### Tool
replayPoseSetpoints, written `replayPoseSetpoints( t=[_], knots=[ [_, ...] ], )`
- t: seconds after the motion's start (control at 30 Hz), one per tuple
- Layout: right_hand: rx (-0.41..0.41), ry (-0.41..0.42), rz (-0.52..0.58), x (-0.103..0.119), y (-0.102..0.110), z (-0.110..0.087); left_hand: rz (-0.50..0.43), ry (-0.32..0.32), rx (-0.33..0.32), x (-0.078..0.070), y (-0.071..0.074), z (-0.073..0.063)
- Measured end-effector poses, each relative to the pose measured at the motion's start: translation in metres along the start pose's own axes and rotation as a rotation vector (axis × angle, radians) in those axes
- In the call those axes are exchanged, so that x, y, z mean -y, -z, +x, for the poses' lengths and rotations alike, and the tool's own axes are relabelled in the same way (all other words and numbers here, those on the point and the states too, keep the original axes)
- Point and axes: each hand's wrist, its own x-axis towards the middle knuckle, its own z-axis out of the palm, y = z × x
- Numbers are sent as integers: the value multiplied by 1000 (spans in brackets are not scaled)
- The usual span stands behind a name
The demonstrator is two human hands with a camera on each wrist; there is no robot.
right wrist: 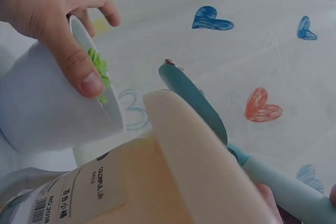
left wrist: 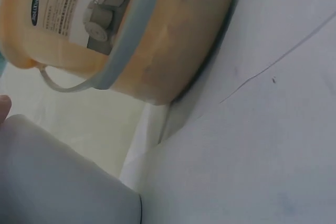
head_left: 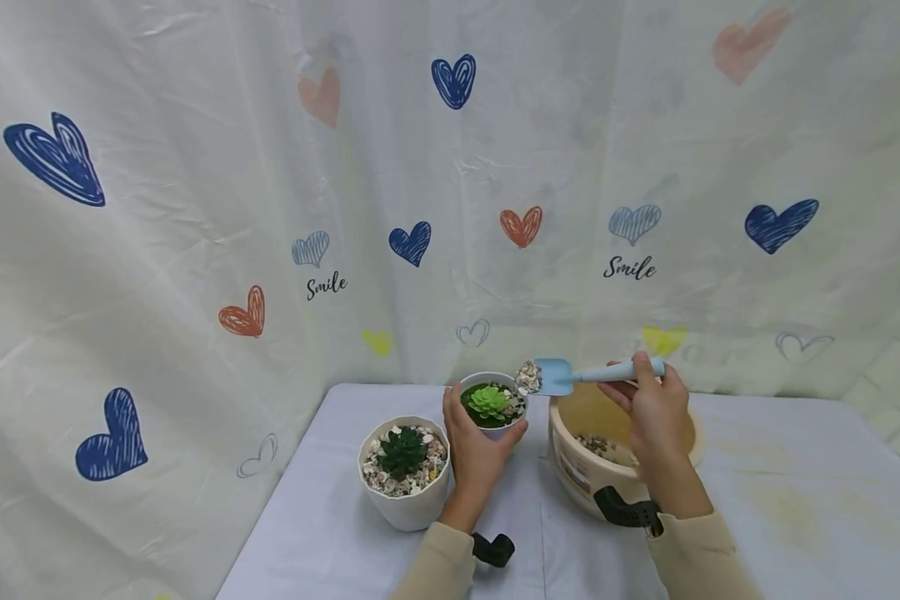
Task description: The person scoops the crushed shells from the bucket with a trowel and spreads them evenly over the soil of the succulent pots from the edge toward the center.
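My left hand grips the rim of a small white pot, thumb on the near right side. A light green succulent grows in it, with some pebbles at its right side. Between the thumb and fingers of my right hand is the handle of a light blue trowel. Its blade carries a heap of pebbles and points left, its tip right at the pot's rim. In the right wrist view, the trowel shows behind the bucket rim, apart from the pot.
A cream bucket with pebbles at its bottom stands below the trowel. On the left is a larger white pot holding a dark green succulent among pebbles. A heart-printed curtain hangs behind the white-covered table.
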Motion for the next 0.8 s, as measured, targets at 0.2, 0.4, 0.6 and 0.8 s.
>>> replayPoseSetpoints(
  t=[0.2, 0.4, 0.6, 0.8],
  knots=[
    [19, -5, -65, -1, 0, -2, -107, 94, 11, 4, -2, 3],
    [30, 6, -100, -2, -1, -4, -127, 179, 23, 6, -3, 3],
    [41, 23, -140, -3, -6, -3, -150, 195, 32, 7, -2, 4],
    [11, 47, -205, -7, -20, 1, -192, 188, 60, 12, -1, 6]
  ],
)
